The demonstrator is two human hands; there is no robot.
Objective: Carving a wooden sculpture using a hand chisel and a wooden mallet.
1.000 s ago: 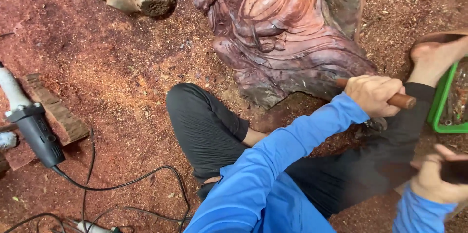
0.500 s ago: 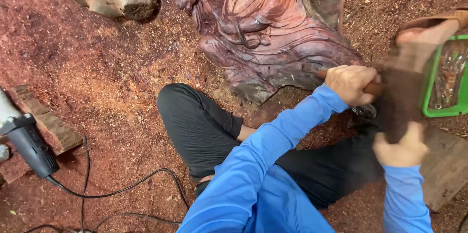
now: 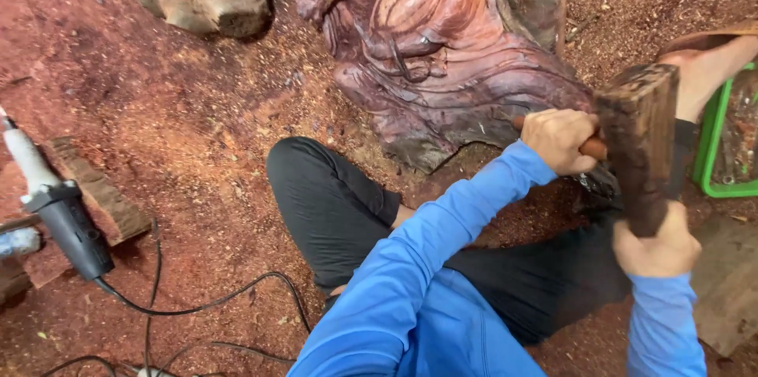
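My left hand (image 3: 559, 140) is closed around a chisel handle (image 3: 594, 148), whose blade end meets the lower edge of the reddish wood carving (image 3: 442, 53). My right hand (image 3: 655, 247) clasps the lower end of a wooden mallet block (image 3: 639, 140), held upright and touching the handle's butt. A green crate (image 3: 711, 148) stands just beyond the mallet, at right. A power tool (image 3: 67, 223) with black cord (image 3: 197, 302) lies well apart on the sawdust floor (image 3: 197, 124), at left.
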